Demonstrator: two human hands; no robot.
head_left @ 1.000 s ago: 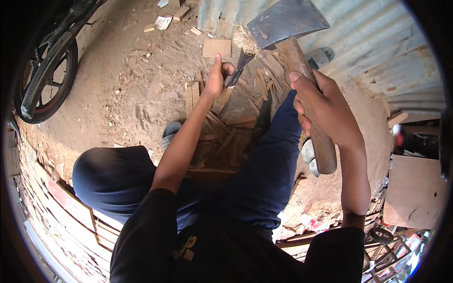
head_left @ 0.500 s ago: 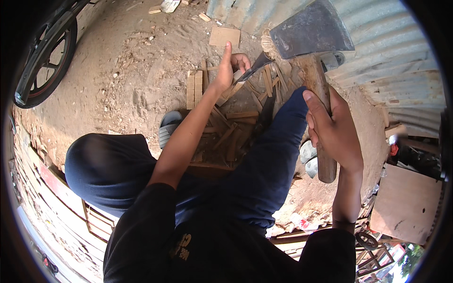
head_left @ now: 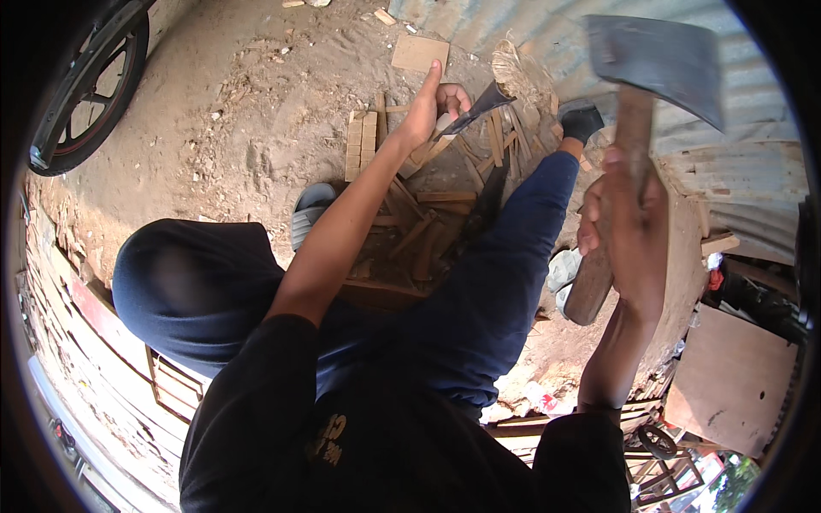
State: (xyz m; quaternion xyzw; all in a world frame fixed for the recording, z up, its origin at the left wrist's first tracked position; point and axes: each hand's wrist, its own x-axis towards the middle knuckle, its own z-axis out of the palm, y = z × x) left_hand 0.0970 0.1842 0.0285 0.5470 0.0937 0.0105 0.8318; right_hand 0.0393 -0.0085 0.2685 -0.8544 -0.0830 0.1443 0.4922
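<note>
My right hand (head_left: 633, 205) is wrapped round the wooden handle of an axe (head_left: 658, 68), its broad dark head raised on the right and blurred by motion. My left hand (head_left: 432, 111), thumb stretched out, has its fingers curled round the lower part of a dark metal chisel (head_left: 479, 111). The chisel's far end is frayed, pale wood (head_left: 510, 70), and the axe head is apart from it. A small pale piece shows at the left fingers; its kind is unclear. Below lie several wooden sticks (head_left: 445, 197), with a stack of cut blocks (head_left: 360, 145) left of them.
Corrugated metal sheeting (head_left: 718, 162) stands at the far right. A motorcycle wheel (head_left: 103, 94) is at the upper left. A grey sandal (head_left: 312, 209) lies near my left forearm. My outstretched leg (head_left: 522, 231) runs beside the sticks. A wooden board (head_left: 731, 376) leans at the right.
The axe has swung up and to the right, away from the chisel's frayed end, its handle now tilted. My left hand still grips the chisel; the view has shifted slightly.
</note>
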